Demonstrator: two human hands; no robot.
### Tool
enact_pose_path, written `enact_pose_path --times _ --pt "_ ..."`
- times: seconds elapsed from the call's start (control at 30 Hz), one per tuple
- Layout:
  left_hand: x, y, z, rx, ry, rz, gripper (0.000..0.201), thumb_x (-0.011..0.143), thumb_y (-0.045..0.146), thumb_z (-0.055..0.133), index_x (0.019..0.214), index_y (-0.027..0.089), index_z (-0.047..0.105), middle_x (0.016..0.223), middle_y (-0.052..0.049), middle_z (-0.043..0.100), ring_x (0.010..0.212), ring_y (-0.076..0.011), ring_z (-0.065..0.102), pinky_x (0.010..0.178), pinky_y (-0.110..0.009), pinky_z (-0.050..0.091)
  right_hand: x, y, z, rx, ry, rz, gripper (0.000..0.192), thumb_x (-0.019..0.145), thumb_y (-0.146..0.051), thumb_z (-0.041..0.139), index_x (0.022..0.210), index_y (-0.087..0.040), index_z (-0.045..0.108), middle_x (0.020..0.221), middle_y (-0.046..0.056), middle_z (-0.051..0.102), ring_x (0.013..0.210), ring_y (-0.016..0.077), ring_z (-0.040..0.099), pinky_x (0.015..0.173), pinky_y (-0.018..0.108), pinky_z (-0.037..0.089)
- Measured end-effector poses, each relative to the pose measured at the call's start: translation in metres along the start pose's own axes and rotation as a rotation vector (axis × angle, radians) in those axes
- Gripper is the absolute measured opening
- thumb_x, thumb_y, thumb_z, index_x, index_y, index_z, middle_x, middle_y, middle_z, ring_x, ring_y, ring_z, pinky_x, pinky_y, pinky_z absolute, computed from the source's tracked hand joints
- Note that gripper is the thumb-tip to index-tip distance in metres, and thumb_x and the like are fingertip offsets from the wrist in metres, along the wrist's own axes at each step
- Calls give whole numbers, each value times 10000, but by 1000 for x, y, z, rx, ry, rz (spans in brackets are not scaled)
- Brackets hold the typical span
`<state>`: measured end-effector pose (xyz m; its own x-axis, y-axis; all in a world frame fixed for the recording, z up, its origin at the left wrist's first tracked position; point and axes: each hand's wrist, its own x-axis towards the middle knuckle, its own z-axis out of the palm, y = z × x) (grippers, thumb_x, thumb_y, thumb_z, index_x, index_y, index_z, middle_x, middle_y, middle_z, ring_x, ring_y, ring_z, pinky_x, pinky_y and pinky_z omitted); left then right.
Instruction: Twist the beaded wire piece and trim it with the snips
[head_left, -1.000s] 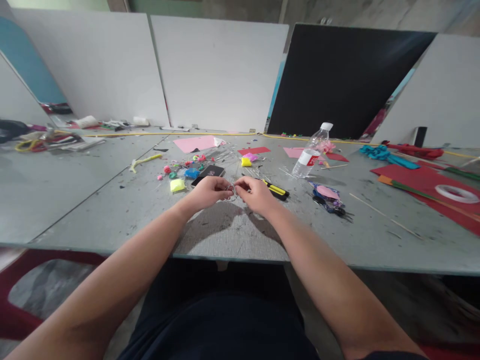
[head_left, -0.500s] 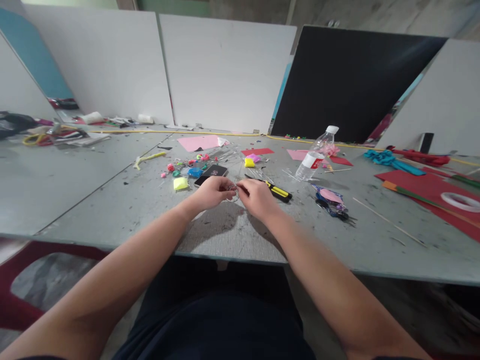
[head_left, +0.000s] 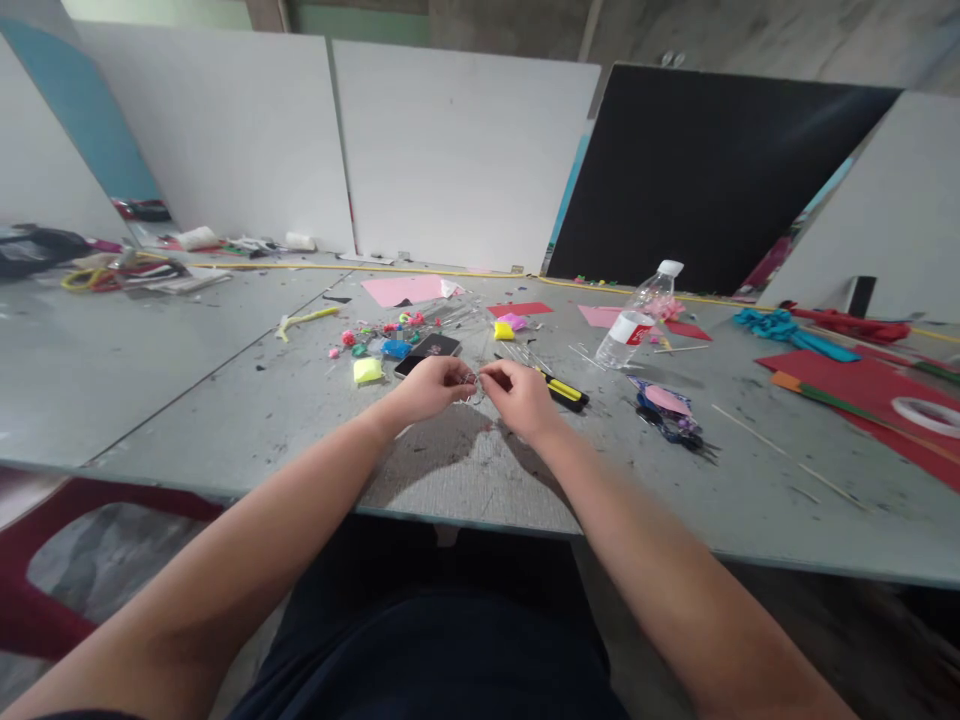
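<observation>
Where the person sits, the grey desk (head_left: 225,420) runs wide to both sides, its near edge crossing just in front of the lap, with a scuffed bare stretch between that edge and the hands. White and black boards (head_left: 450,160) stand along the far edge. Red paper sheets (head_left: 862,385) lie far right, well apart from the hands; a plastic bottle (head_left: 637,320) lies tilted beyond the right hand, and a dark phone (head_left: 427,352) lies just beyond the left. A yellow-and-black cutter (head_left: 564,391) lies just beside the right hand, with thin wooden sticks (head_left: 780,450) further right. Left hand (head_left: 431,388) and right hand (head_left: 517,395) meet over the middle of the desk, each pinching with fingertips one end of a thin piece of wire (head_left: 472,388). It appears silvery, fine and bent into small loops; its exact shape is too small to tell. It is held just above the desk surface, between the two hands.
</observation>
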<state>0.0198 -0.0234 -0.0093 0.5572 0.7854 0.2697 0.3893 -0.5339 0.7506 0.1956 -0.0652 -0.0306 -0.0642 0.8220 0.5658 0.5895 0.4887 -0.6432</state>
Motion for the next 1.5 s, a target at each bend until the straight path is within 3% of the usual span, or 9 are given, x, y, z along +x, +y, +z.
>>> enact_pose_path --times 0.3,0.57,0.8,1.03,1.17,1.37,1.5 --pt "2 -7 -2 -11 -52 24 84 787 227 662 761 152 635 674 -7 645 620 -118 564 590 -254 412 3 8 7 326 -37 180 197 793 -335 608 885 -171 668 798 48 721 713 170 646 712 321 515" --pt "2 -10 -3 -70 -56 3 74 766 204 677 790 154 628 697 -25 681 647 -140 626 637 -279 473 2 6 10 316 3 137 207 773 -352 620 866 -179 683 815 52 735 738 174 661 719 317 512" --pt "2 -11 -1 -127 38 7 251 708 189 735 898 176 571 679 6 664 656 -151 647 621 -267 481 3 9 19 436 54 245 273 726 -372 653 904 -170 696 829 60 735 754 176 665 729 321 523" --pt "1 -10 -2 -84 26 35 217 722 191 714 876 181 562 652 13 657 637 -149 638 597 -253 465 4 11 21 584 51 339 373 619 -452 753 858 -168 717 680 21 693 614 134 586 629 292 489" --pt "1 -12 0 -82 63 27 213 720 186 717 882 178 578 667 8 660 654 -156 651 598 -258 476 4 11 20 663 44 408 425 555 -483 802 830 -166 731 731 40 719 647 142 614 672 314 518" --pt "1 -12 2 -107 82 32 198 726 171 724 871 171 589 688 2 665 656 -145 646 602 -255 479 4 12 16 561 27 359 389 577 -461 802 822 -163 747 700 44 706 652 160 607 667 329 495" --pt "2 -9 2 -87 74 50 196 744 184 715 883 175 578 674 7 664 642 -142 634 593 -251 459 5 12 18 634 86 367 359 559 -401 811 825 -168 747 708 35 714 647 154 609 663 318 493"
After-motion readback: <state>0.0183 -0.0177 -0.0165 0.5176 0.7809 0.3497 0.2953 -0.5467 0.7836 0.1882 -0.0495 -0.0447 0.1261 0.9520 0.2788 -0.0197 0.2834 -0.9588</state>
